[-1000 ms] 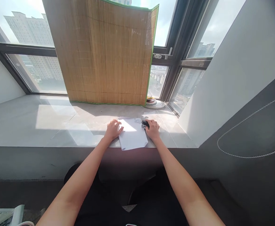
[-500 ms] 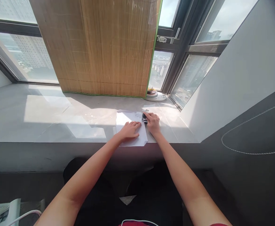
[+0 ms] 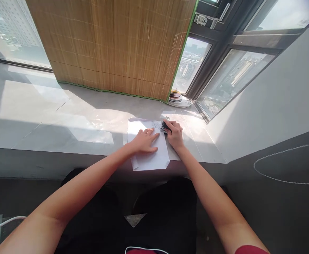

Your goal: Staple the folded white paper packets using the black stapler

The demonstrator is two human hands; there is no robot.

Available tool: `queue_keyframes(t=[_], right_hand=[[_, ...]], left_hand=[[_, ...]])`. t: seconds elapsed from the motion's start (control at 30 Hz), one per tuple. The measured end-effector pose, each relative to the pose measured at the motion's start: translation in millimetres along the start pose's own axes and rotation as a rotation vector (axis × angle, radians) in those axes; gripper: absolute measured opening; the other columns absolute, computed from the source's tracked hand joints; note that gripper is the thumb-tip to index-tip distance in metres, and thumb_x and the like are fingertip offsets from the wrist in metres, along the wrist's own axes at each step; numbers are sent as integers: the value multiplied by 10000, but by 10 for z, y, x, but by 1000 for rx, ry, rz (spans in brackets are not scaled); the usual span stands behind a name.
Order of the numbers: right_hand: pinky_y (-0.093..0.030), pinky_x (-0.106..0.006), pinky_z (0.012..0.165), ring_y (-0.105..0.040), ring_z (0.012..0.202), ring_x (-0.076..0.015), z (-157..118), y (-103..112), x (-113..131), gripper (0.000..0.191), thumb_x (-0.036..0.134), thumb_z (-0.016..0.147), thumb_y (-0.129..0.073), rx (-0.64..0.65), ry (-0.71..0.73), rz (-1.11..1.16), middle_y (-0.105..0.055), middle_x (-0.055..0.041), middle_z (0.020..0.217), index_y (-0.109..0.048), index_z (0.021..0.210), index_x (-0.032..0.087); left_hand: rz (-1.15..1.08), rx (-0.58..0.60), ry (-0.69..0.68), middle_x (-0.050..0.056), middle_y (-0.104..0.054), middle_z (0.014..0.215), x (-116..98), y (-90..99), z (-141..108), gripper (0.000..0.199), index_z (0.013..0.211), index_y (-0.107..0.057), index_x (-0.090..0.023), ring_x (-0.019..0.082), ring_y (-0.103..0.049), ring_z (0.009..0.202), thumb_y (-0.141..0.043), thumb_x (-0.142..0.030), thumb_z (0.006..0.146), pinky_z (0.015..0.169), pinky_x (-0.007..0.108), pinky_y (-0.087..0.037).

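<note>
White sheets of paper (image 3: 150, 158) lie on the window ledge, their near end jutting past its front edge. Dark writing shows near the top right of the upper sheet. My left hand (image 3: 144, 141) rests flat on the paper with its fingers spread. At the right edge of the sheets, my right hand (image 3: 174, 133) grips a small black stapler (image 3: 167, 126). The stapler's front end meets the paper by the writing; its lower part is mostly hidden by my fingers. Just beyond it lies a small striped piece (image 3: 167, 118), too small to name.
A bamboo blind (image 3: 112, 49) with green edging hangs down to the ledge (image 3: 45, 123). Stacked plates (image 3: 179, 101) stand in the corner beside the window frame. A beaded cord (image 3: 257, 167) loops along the right wall. A white cable (image 3: 6, 222) runs at lower left.
My view has tilted and shifted. My left hand's fingers have spread wider on the paper. More of the black stapler shows in my right hand, which stays at the paper's right edge.
</note>
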State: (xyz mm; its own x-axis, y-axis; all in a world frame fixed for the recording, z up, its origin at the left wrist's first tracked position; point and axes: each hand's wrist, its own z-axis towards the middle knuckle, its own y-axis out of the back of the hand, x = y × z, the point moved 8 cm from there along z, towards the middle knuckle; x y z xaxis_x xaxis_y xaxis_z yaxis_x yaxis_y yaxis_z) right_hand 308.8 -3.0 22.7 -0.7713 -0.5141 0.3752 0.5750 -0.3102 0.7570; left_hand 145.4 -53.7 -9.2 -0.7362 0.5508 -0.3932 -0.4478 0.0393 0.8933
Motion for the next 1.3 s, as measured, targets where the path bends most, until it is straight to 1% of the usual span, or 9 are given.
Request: queue_keyframes(t=[0.1,0.2,0.3,0.37,0.43,0.57,0.73,0.93,1.3], right_hand=[[-448,-517,1056,-586,1154,-319,35,1,2,601,140,1001,-487,-7,2,3,-683,-87,1268,-631,1536,374],[-454,-519,1062,-599,1136,-313,44,12,27,563,146,1009,-498,-18,12,18,-691,-86,1243,-680,1490,374],[-464,-515,1059,-607,1109,-299,35,26,45,526,161,1023,-512,-27,23,22,-702,-78,1218,-705,1460,381],[-472,-507,1050,-611,1086,-283,27,31,48,529,157,1027,-513,-34,33,22,-706,-66,1212,-698,1464,392],[-477,-498,1043,-613,1072,-270,20,43,46,539,141,1023,-520,-50,42,25,-706,-57,1209,-693,1464,399],[-486,-499,1029,-611,1096,-273,12,75,43,559,112,1007,-544,-82,49,32,-698,-60,1214,-699,1450,416],[-503,-514,1015,-604,1107,-276,19,89,63,600,113,1019,-535,-76,37,49,-681,-63,1227,-651,1499,454],[-507,-518,1019,-592,1139,-281,33,65,118,598,167,1061,-510,-30,28,5,-650,-79,1244,-571,1577,461],[-475,-509,1037,-583,1139,-281,28,50,137,550,178,1056,-509,-6,24,-43,-659,-67,1238,-641,1507,464]], left_hand=[[-45,34,-60,125,-468,1698,65,118,92,753,1501,-633,-349,505,-460,1473,-818,-615,821,1243,673,-287],[-72,78,-141,112,-452,1712,103,209,162,725,1517,-637,-368,501,-443,1503,-783,-639,860,1255,683,-271],[-61,85,-181,87,-347,1778,140,261,180,735,1582,-573,-388,487,-283,1620,-704,-673,917,1292,704,-185],[-17,131,-186,88,-245,1819,146,237,171,777,1660,-468,-381,476,-163,1667,-613,-699,966,1294,733,-134],[33,199,-189,107,-176,1834,126,194,153,807,1716,-365,-361,476,-124,1676,-530,-704,1004,1285,755,-113],[70,244,-200,118,-174,1832,46,178,118,797,1728,-342,-349,469,-174,1669,-495,-686,1021,1291,741,-121],[75,188,-162,100,-226,1823,15,182,78,802,1709,-380,-369,457,-234,1653,-533,-699,995,1299,708,-140],[102,161,-140,146,-280,1801,8,176,89,899,1726,-350,-291,461,-308,1616,-562,-720,965,1291,674,-180],[109,153,-130,141,-295,1796,0,175,98,880,1702,-393,-293,450,-325,1609,-579,-713,951,1289,665,-185]])
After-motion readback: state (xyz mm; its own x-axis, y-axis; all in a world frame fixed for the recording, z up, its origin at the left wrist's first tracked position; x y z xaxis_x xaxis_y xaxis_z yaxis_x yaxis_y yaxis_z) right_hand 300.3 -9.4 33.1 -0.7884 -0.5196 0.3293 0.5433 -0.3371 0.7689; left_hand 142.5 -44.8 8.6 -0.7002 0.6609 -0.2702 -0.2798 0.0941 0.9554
